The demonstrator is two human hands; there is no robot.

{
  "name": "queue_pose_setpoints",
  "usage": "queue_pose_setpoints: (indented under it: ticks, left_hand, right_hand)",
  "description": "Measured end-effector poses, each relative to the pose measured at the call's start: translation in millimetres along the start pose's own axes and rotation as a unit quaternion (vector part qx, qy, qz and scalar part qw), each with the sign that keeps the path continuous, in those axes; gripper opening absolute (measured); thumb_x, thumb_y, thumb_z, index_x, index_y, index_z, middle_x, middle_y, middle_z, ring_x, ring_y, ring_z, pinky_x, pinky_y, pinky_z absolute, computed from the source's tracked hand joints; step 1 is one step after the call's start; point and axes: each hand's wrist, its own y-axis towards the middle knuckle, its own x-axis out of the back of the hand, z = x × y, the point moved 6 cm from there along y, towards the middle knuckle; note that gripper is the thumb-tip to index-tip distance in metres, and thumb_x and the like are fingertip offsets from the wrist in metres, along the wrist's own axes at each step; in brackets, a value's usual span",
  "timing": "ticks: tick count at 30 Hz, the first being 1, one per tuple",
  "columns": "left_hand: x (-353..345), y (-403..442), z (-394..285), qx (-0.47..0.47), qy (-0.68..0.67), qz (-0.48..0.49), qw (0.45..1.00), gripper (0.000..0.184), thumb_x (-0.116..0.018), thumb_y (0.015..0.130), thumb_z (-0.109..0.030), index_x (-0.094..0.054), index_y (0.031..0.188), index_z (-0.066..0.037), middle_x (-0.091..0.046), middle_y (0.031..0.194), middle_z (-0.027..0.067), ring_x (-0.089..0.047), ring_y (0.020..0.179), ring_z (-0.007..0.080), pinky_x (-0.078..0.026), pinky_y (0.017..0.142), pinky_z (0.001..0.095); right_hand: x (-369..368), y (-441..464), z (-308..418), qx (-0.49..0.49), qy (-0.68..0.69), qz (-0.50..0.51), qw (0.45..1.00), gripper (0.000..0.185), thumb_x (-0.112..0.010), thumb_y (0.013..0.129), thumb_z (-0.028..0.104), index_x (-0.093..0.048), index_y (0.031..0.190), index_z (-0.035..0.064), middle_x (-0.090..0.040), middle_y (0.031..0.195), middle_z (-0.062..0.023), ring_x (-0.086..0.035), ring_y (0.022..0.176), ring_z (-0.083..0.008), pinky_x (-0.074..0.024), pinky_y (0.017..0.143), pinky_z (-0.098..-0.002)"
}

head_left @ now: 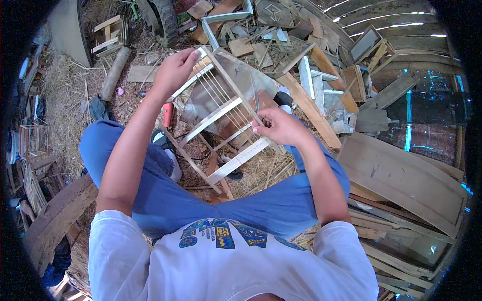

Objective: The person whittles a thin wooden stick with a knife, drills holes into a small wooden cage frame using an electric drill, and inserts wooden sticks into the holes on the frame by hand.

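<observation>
A pale wooden frame (217,120) with crossbars and several thin strings or wires along it is tilted between my knees. My left hand (175,72) is closed at the frame's far left corner, thumb and fingers on the wood. Closed fingers of my right hand (281,126) pinch the right side rail. Whether a thin dark strip beside those fingertips is also held, I cannot tell. Left of the frame is a red tool handle (167,114); its other end is hidden. Beyond the crossbars shows a greyish translucent sheet (216,95).
Straw and wood scraps (251,47) cover the ground ahead. A long plank (310,113) leans at the right, near stacked boards (401,175). A short log (115,74) and a tyre (163,22) are at the far left. A curved timber (60,220) lies by my left side.
</observation>
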Motion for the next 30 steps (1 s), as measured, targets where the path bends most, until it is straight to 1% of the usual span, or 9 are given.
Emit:
queue_pose_setpoints:
  ticks: [2,5,9,15,17,20,24,26,30]
  left_hand:
    - [-1.1,0.5,3.0,0.023,-0.030,0.021,0.999,0.050,-0.051,0.103,-0.043,-0.063,0.125,0.001,-0.069,0.087,0.0121,-0.062,0.080,0.0169,-0.051,0.076,0.0331]
    - [-3.0,3.2,5.9,0.003,-0.070,0.036,0.997,0.049,-0.051,0.104,-0.042,-0.063,0.125,0.001,-0.068,0.089,0.0093,-0.060,0.080,0.0142,-0.050,0.074,0.0315]
    - [-3.1,4.2,6.7,-0.013,-0.023,0.014,1.000,0.049,-0.051,0.104,-0.042,-0.063,0.126,0.001,-0.067,0.091,0.0078,-0.059,0.080,0.0132,-0.050,0.074,0.0301]
    - [-8.4,8.4,13.8,-0.003,-0.071,0.056,0.996,0.047,-0.051,0.105,-0.041,-0.064,0.122,0.000,-0.060,0.083,0.0010,-0.052,0.074,0.0102,-0.047,0.069,0.0275]
    - [-9.1,8.3,14.5,0.001,-0.072,0.064,0.995,0.046,-0.050,0.105,-0.041,-0.064,0.120,0.000,-0.056,0.081,-0.0008,-0.049,0.072,0.0094,-0.045,0.066,0.0272]
    - [-9.4,7.8,15.5,0.011,-0.074,0.068,0.995,0.046,-0.050,0.105,-0.041,-0.063,0.121,0.000,-0.056,0.081,-0.0009,-0.049,0.072,0.0094,-0.045,0.067,0.0270]
    - [-9.4,8.0,16.1,0.018,-0.072,0.073,0.995,0.046,-0.051,0.105,-0.041,-0.063,0.121,0.000,-0.056,0.082,-0.0010,-0.049,0.072,0.0094,-0.045,0.066,0.0272]
    - [-9.9,9.5,18.3,0.016,-0.060,0.069,0.996,0.046,-0.051,0.105,-0.041,-0.063,0.121,0.001,-0.056,0.081,-0.0008,-0.050,0.072,0.0096,-0.046,0.067,0.0271]
    - [-9.2,8.7,15.2,0.014,-0.056,0.077,0.995,0.047,-0.051,0.105,-0.041,-0.063,0.121,0.001,-0.057,0.082,-0.0001,-0.051,0.073,0.0100,-0.047,0.068,0.0275]
  right_hand:
    - [0.1,-0.6,-0.2,-0.014,-0.024,0.009,1.000,0.021,-0.072,0.088,0.019,-0.069,0.098,0.0011,-0.069,0.079,-0.0129,-0.065,0.072,-0.0177,-0.0507,0.068,-0.0343]
    - [-2.6,-3.2,-0.8,-0.017,-0.012,-0.006,1.000,0.019,-0.072,0.088,0.018,-0.069,0.097,0.0008,-0.070,0.079,-0.0112,-0.065,0.072,-0.0168,-0.0508,0.068,-0.0342]
    - [-3.7,-1.2,-8.7,-0.039,0.034,0.008,0.999,0.019,-0.072,0.089,0.018,-0.069,0.096,0.0006,-0.069,0.079,-0.0098,-0.064,0.073,-0.0147,-0.0507,0.069,-0.0331]
    - [-7.0,1.7,-4.9,0.006,0.084,0.021,0.996,0.021,-0.073,0.089,0.019,-0.069,0.099,0.0009,-0.070,0.084,-0.0045,-0.062,0.076,-0.0095,-0.0500,0.071,-0.0288]
    - [-12.0,1.0,-5.1,-0.037,0.096,0.045,0.994,0.021,-0.073,0.089,0.019,-0.069,0.099,0.0020,-0.070,0.086,-0.0022,-0.061,0.078,-0.0084,-0.0495,0.072,-0.0274]
    - [-17.6,2.4,-7.5,-0.085,0.129,0.059,0.986,0.018,-0.074,0.090,0.012,-0.068,0.104,0.0012,-0.069,0.091,-0.0003,-0.061,0.084,-0.0076,-0.0487,0.078,-0.0251]
    - [-19.6,2.1,-3.5,-0.089,0.138,0.053,0.985,0.016,-0.075,0.089,0.012,-0.071,0.101,0.0020,-0.069,0.088,0.0001,-0.061,0.081,-0.0066,-0.0484,0.075,-0.0242]
    - [-20.0,3.1,-4.2,-0.078,0.147,0.034,0.985,0.019,-0.077,0.085,0.017,-0.073,0.097,0.0044,-0.070,0.085,-0.0006,-0.061,0.079,-0.0078,-0.0487,0.072,-0.0257]
    - [-20.2,1.9,-1.4,-0.101,0.135,0.034,0.985,0.018,-0.078,0.083,0.018,-0.073,0.095,0.0048,-0.071,0.084,-0.0008,-0.061,0.079,-0.0081,-0.0488,0.073,-0.0259]
